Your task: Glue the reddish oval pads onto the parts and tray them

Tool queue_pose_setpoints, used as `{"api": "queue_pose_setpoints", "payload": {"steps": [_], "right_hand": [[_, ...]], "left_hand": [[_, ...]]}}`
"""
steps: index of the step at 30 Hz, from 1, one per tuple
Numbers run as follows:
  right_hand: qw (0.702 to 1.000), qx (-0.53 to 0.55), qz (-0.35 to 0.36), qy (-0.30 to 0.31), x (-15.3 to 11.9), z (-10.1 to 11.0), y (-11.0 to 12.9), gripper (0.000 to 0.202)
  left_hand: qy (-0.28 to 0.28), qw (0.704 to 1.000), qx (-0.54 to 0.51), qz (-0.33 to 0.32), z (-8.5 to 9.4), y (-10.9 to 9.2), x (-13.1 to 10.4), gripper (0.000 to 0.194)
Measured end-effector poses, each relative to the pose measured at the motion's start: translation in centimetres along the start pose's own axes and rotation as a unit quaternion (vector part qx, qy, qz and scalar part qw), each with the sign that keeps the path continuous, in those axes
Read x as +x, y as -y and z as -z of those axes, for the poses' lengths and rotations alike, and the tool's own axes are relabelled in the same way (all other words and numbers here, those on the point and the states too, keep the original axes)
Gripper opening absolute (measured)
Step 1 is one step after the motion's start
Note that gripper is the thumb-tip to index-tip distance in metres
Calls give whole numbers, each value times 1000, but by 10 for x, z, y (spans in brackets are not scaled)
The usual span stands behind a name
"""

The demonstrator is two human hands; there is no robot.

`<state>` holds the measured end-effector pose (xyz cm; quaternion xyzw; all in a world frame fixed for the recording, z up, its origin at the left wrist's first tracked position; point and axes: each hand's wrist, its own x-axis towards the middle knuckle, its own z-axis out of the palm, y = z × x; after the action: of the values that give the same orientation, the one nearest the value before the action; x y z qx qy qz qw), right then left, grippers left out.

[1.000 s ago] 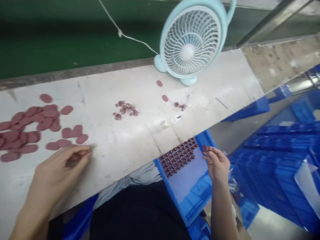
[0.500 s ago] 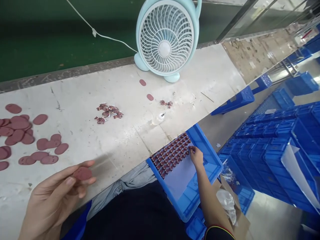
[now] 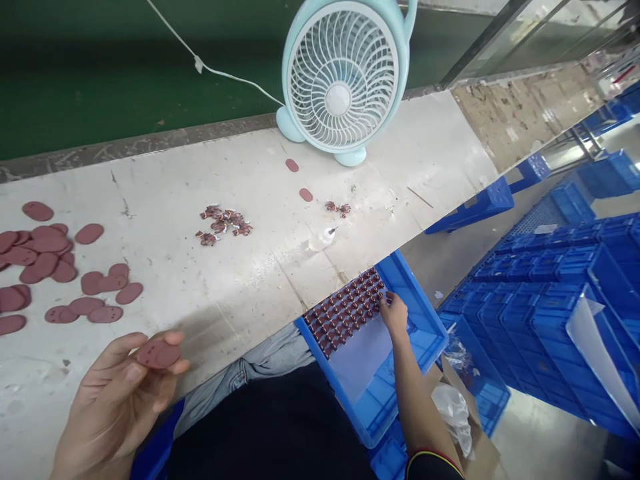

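Between the thumb and fingers of my left hand (image 3: 125, 390) is a reddish-brown oval disc (image 3: 159, 355), held above the table's front edge. My right hand (image 3: 395, 313) reaches into a blue crate (image 3: 430, 333), its fingertips at the end of rows of small dark red pieces (image 3: 345, 310). Those fingers are closed together, and what they hold, if anything, is too small to make out. Many similar oval discs (image 3: 47, 250) lie in piles at the table's left. A small cluster of brown pieces with white bits (image 3: 225, 223) rests mid-table.
A light blue fan (image 3: 345, 80) stands at the back of the white table (image 3: 175, 193). Near the front edge is a small clear bottle (image 3: 321, 239) with a dark tip. Stacked blue crates (image 3: 535, 313) and a cardboard box with plastic bags (image 3: 453, 407) are at the right.
The view has shifted slightly, so the table's things appear farther right. My left hand has turned the disc a little. My right hand stays at the rows' edge.
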<state>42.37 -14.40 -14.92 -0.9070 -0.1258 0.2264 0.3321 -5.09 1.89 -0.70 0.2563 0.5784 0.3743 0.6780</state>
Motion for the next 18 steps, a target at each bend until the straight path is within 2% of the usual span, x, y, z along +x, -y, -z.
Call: {"api": "queue_pose_setpoints", "payload": {"steps": [2,4,6,7,10,13,16,18], "right_hand": [[998,65,-2,-8,-8,1,22,32],[987,158,7,10,-25,-4,50,30],[961,265,15,72,-52,-15,83,31],[940,317,15,122,-67,-23,101,35],[851,429,-1,302,-108,-51,153,57],[744,515,-14,425,-119,-80,200,69],[649,579,-30,493,-108,-98,235,50],[612,593,-47,521,-108,-100,251,35]], "left_hand": [[-3,1000,-14,23,2,2,-1,21],[2,999,-31,31,1,9,-3,20],[26,998,-53,26,-3,17,-4,19],[49,996,-68,25,-6,22,-5,20],[125,984,-121,43,-20,28,-8,21],[168,968,-181,32,-33,25,-13,17],[177,959,-220,18,-42,20,-19,14],[176,956,-234,21,-46,18,-21,16]]}}
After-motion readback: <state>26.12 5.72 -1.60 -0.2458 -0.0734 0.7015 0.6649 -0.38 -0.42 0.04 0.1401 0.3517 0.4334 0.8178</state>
